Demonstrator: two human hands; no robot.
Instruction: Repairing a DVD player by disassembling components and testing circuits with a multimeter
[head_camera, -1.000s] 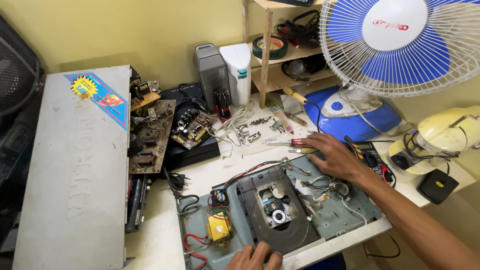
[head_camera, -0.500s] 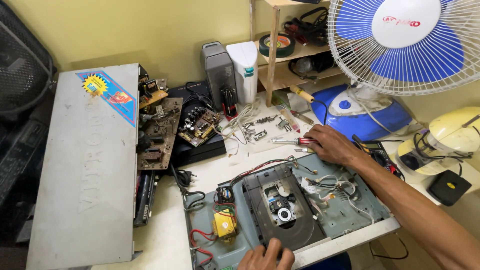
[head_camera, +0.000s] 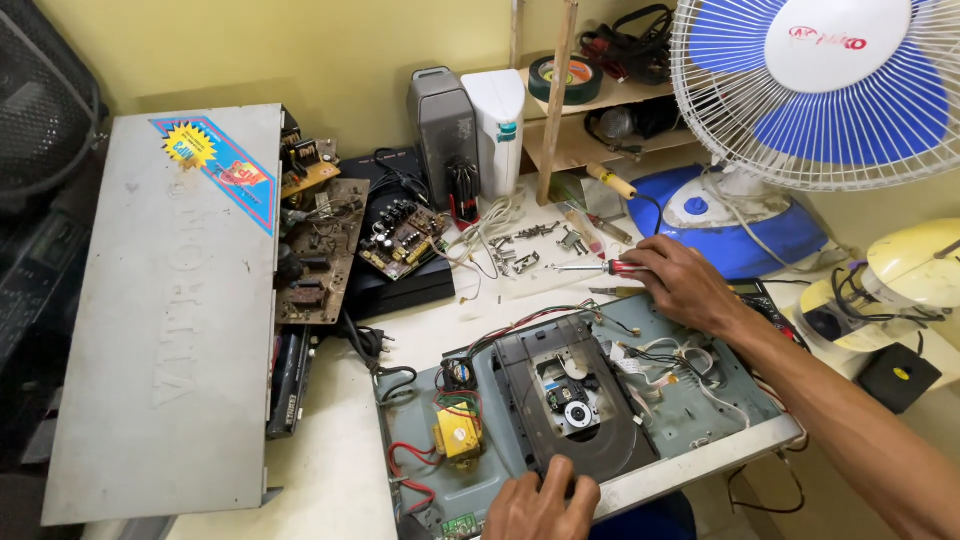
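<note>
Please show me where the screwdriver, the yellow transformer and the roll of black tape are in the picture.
screwdriver (head_camera: 600, 267), head view, on its metal shaft beside the red handle.
yellow transformer (head_camera: 459, 437), head view, on its yellow top.
roll of black tape (head_camera: 567, 78), head view, on its outer black ring.

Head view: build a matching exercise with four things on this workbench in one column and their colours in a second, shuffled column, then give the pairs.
Column one:
1. transformer in the open disc player
2. screwdriver handle at the right hand
3. fan blades
4. roll of tape on the shelf

Column two:
A. blue
B. yellow
C. black
D. red

Pairs: 1-B, 2-D, 3-A, 4-C. The left hand rests on the player's near edge.
</note>
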